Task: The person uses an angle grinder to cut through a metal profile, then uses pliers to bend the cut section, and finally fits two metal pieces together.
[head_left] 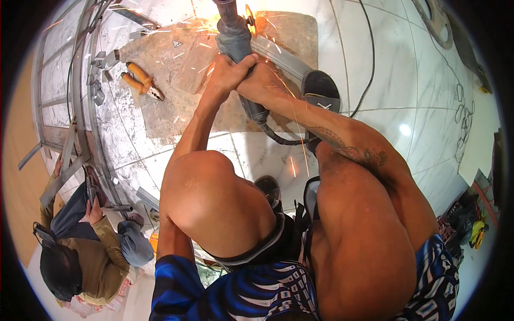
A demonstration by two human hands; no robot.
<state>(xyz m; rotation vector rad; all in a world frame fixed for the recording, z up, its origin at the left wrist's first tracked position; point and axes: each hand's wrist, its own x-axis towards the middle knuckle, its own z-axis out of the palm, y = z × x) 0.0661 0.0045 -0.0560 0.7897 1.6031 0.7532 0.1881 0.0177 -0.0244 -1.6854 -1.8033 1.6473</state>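
Note:
I squat over a white tiled floor with both arms stretched forward between my knees. My left hand (227, 72) and my right hand (262, 83) are wrapped together around the grey body of an angle grinder (235, 37). Its disc (250, 13) throws orange sparks at the top of the view, where it meets a long metal strip (286, 59) lying on a brown board (176, 69). My right foot in a black sandal (321, 91) stands on that strip. The grinder's black cable (278, 138) loops back under my right forearm.
Orange-handled pliers (142, 79) and small metal offcuts (99, 75) lie on the board's left. A curved metal frame (80, 107) runs down the left side. Another person (85, 241) in a brown jacket crouches at lower left, touching the frame. Tools lie at lower right (471, 224).

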